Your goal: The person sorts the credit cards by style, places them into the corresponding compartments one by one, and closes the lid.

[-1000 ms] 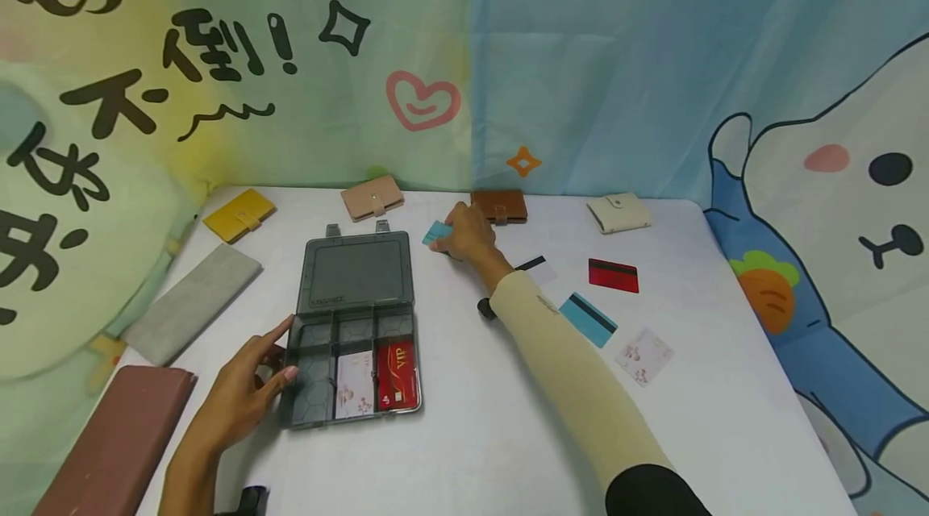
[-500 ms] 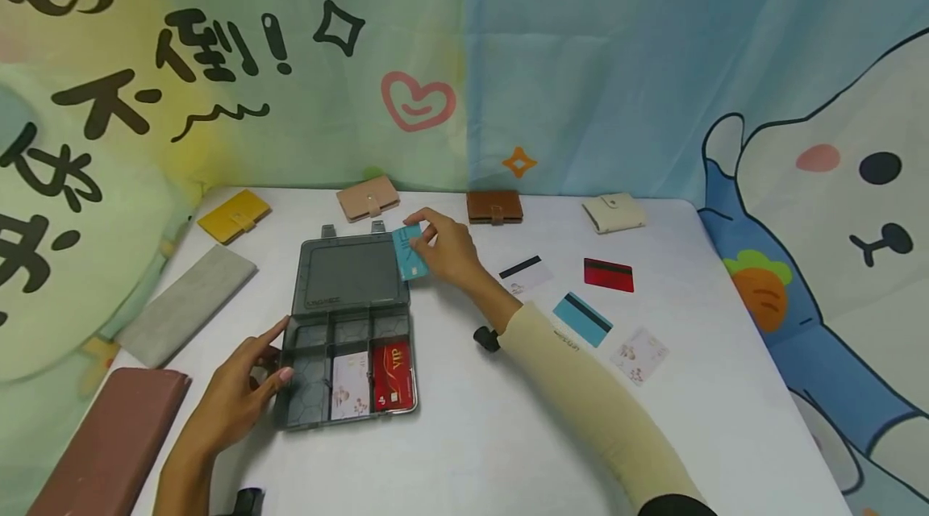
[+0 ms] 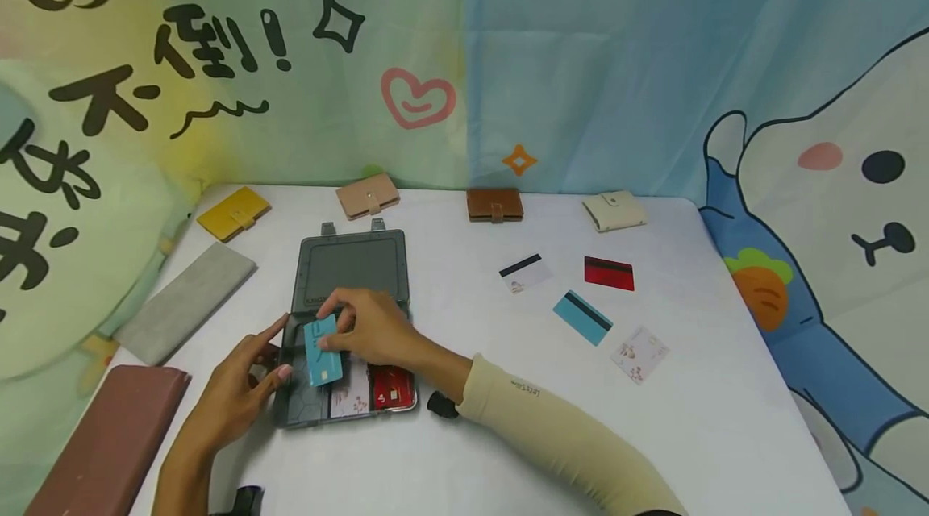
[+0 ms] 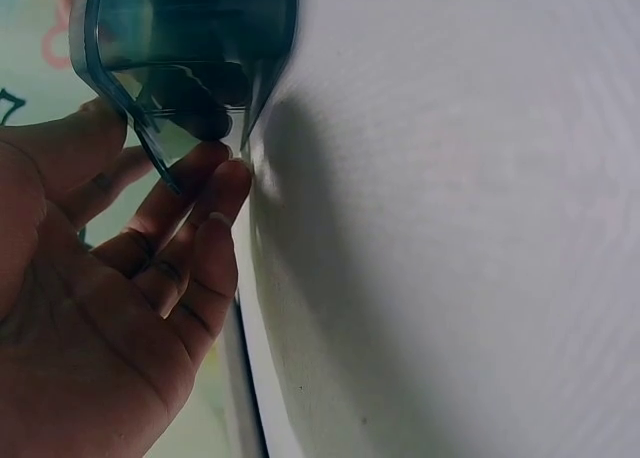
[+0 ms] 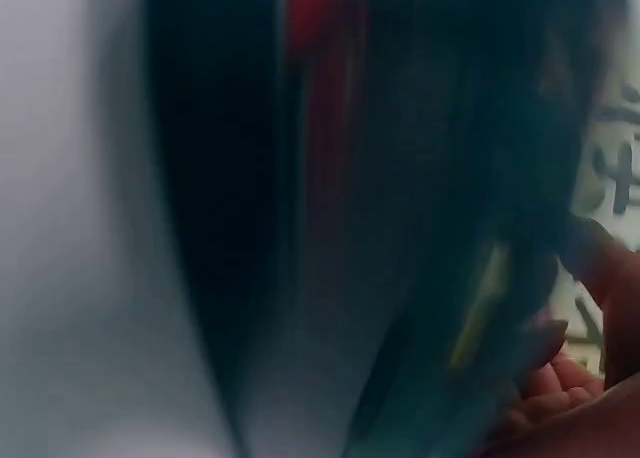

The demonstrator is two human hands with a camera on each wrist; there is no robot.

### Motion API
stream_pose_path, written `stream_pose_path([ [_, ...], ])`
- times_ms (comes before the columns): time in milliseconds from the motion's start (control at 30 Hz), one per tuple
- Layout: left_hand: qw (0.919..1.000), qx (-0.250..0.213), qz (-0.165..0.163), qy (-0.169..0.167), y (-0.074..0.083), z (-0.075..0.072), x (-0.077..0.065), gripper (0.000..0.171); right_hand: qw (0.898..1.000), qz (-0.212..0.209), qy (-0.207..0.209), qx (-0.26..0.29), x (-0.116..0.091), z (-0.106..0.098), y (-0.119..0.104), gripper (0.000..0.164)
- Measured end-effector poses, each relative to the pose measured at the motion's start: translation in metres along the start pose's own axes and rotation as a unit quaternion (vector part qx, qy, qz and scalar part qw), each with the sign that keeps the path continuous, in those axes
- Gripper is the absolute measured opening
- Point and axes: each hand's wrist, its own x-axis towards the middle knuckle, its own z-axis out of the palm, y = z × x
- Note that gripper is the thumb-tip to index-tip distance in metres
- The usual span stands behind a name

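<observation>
A blue card (image 3: pixel 322 363) is pinched by the right hand (image 3: pixel 370 328) over a case (image 3: pixel 352 264) touched by the relaxed left hand (image 3: pixel 235 393).

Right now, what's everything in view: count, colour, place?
Translucent plastic compartment box: 1, grey, centre-left
Rectangular held card: 1, blue, over box
Boxed cards: 2, white, red, near compartments
Loose rectangular cards: 4, two white, red, blue, right
Small folded wallets: 4, yellow, beige, brown, cream, far edge
Long flat rectangular items: 2, grey, reddish-brown, left
Tabletop: 1, white, underneath
Printed backdrop: 1, multicoloured, behind
Fabric sleeve: 1, cream, right arm
Wrist devices: 2, black, wrists
Left hand: 1, touching box
Right hand: 1, holding card
</observation>
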Motion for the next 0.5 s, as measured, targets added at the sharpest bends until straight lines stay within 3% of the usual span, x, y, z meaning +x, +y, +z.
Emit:
stream_pose_path([
  [133, 0.9999, -0.001, 0.01, 0.002, -0.001, 0.0, 0.0, 0.071, 0.997, -0.001, 0.003, -0.077, -0.003, 0.017, -0.011, 0.035],
  [300, 0.9999, 0.004, 0.009, 0.005, -0.001, 0.0, 0.0, 0.072, 0.988, -0.034, -0.014, -0.151, -0.008, 0.023, -0.017, 0.034],
  [400, 1.0, 0.006, 0.004, 0.003, 0.0, 0.0, -0.001, 0.073, 0.985, -0.059, -0.029, -0.159, -0.01, 0.021, -0.014, 0.034],
  [500, 1.0, 0.005, 0.003, 0.002, 0.001, 0.0, 0.0, 0.073, 0.988, -0.088, -0.041, -0.122, -0.011, 0.012, -0.008, 0.035],
])
